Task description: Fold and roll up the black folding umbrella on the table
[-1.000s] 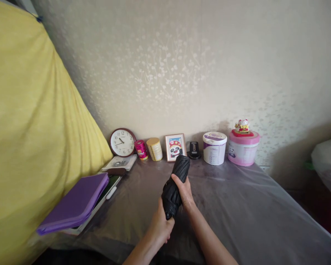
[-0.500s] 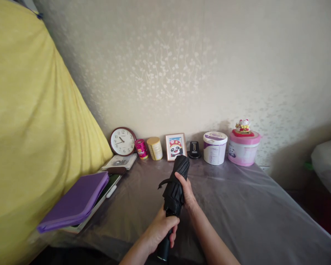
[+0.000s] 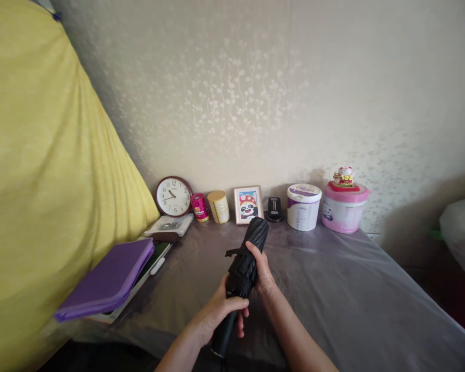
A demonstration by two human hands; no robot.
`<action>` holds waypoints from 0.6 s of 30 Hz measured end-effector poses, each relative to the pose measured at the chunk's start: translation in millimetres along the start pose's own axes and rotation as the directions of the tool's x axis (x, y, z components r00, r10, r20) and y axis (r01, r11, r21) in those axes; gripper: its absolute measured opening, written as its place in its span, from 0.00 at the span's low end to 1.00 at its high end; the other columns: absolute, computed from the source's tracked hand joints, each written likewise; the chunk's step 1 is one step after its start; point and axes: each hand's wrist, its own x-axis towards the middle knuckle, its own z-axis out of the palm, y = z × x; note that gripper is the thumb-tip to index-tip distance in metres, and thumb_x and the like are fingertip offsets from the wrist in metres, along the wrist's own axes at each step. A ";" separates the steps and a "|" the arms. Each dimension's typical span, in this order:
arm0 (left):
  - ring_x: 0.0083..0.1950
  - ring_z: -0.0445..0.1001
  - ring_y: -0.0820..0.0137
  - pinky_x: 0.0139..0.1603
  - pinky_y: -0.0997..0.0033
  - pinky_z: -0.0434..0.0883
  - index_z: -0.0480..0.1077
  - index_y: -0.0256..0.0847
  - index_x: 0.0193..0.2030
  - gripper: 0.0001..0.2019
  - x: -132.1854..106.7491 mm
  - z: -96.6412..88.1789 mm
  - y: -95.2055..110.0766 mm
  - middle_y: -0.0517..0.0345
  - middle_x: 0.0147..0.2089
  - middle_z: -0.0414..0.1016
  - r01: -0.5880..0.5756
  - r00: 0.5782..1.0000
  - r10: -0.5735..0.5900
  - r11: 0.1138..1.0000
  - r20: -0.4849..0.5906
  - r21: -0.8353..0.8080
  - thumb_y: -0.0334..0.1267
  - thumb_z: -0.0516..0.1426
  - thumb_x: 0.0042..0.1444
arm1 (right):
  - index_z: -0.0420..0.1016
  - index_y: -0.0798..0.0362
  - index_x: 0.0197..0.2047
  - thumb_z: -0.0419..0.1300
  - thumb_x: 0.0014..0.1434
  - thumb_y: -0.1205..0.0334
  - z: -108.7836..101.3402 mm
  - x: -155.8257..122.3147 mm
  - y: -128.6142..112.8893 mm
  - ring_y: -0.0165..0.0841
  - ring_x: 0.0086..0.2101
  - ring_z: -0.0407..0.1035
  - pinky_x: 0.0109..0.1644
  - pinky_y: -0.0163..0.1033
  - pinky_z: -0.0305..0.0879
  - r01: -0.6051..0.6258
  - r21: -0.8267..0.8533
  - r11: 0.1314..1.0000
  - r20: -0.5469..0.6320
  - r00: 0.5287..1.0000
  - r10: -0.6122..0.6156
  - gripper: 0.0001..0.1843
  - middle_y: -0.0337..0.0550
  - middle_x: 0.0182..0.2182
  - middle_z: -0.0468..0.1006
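Observation:
A folded black umbrella (image 3: 243,274) is held tilted over the near part of the table, its top leaning away and to the right. My left hand (image 3: 219,311) is wrapped round its lower end, where the canopy meets the handle. Higher up, my right hand (image 3: 260,266) grips the rolled canopy from the right side, thumb lying across the cloth. A loose strap end sticks out to the left of the canopy. The fingers of my right hand are mostly hidden behind the umbrella.
Along the wall stand a clock (image 3: 174,196), a pink can (image 3: 199,207), a yellow tin (image 3: 218,207), a panda picture frame (image 3: 248,205), a black stand (image 3: 274,209) and two tubs (image 3: 304,207). A purple folder (image 3: 106,279) lies at left beside a yellow curtain (image 3: 54,170). Grey cloth (image 3: 356,299) covers the table.
The umbrella's handle end has swung slightly left, so the umbrella tilts more. My left hand has moved a little left with it, its thumb straighter. Both hands keep hold.

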 end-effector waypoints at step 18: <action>0.37 0.75 0.64 0.29 0.75 0.62 0.37 0.45 0.64 0.35 5.0 -21.5 -14.2 0.52 0.35 0.75 0.226 0.880 0.289 0.444 -0.377 0.867 0.30 0.50 0.51 | 0.52 0.60 0.57 0.58 0.45 0.41 -2.3 4.4 6.5 0.45 0.44 0.68 0.44 0.44 0.62 0.201 -0.838 0.508 0.024 0.942 -0.334 0.44 0.56 0.42 0.72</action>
